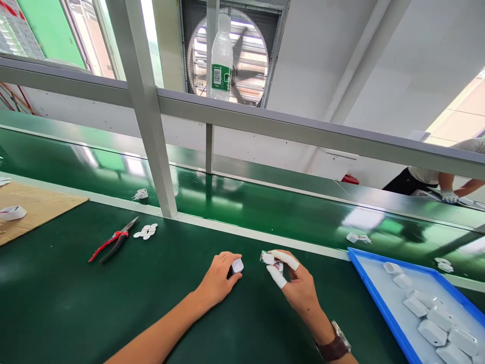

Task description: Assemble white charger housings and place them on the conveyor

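Note:
My left hand (217, 278) rests on the dark green tabletop, its thumb and fingers closed round a small white plastic cap (237, 266). Just to the right, my right hand (299, 283) pinches a small circuit board assembly (268, 258) with a green edge and white parts. White covers sleeve the thumb and a finger of that hand, and a watch (335, 341) is on the wrist. A short gap lies between the two held parts. The inside of the cap and some of the right fingers are hidden.
Red-and-black pliers (115, 240) lie left beside a cluster of white discs (146, 231). A blue-rimmed tray (379, 303) at right holds several white housings. Behind runs a green conveyor belt (257, 197), with a metal post (151, 116) at its edge. A co-worker's gloved hand (449, 196) shows far right.

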Available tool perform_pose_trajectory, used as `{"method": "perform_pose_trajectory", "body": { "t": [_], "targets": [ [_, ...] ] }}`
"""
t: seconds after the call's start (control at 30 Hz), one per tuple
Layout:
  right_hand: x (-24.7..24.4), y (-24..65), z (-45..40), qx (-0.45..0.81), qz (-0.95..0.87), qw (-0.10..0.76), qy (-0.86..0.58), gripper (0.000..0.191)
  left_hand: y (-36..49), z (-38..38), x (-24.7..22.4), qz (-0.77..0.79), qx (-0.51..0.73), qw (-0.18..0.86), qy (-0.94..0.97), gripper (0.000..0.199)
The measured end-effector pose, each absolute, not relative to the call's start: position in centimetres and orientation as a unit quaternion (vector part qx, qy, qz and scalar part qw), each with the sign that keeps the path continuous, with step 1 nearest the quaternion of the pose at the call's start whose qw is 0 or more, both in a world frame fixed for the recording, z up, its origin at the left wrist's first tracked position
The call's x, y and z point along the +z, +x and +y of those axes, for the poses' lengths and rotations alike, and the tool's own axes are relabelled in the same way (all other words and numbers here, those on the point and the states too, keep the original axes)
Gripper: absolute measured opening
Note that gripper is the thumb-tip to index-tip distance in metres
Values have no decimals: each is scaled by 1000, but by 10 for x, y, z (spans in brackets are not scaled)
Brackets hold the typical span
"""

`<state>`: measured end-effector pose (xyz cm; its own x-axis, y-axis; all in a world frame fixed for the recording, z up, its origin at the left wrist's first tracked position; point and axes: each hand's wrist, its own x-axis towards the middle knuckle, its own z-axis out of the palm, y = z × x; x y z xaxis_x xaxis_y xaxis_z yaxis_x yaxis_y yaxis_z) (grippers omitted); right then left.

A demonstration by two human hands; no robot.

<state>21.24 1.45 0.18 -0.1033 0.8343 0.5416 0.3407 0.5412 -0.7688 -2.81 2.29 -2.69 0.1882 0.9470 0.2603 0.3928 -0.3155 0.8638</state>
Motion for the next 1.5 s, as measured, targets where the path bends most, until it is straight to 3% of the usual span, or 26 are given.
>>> {"method": "perform_pose_trajectory", "body": {
  "t": [0.23, 0.4, 0.63, 0.8, 0.9, 1.5],
  "targets": [
    [-6, 208, 2, 143, -745, 535, -372, 32, -20, 10, -21, 414, 446, 341, 716, 41],
    [-13, 211, -8, 129, -766, 511, -367, 44, -18, 3, -16, 406, 450, 425, 672, 44],
    [-3, 205, -13, 89, -798, 515, -300, 60, -19, -5, -8, 356, 452, 457, 678, 40],
    [2, 201, -15, 52, -792, 531, -296, 62, -19, -4, 1, 315, 465, 590, 580, 51],
    [3, 200, -17, 36, -787, 539, -298, 61, -21, -1, 8, 297, 446, 665, 520, 47],
    [6, 198, -27, 17, -821, 479, -309, 69, -24, 0, 17, 267, 428, 740, 444, 34]
  ]
}}
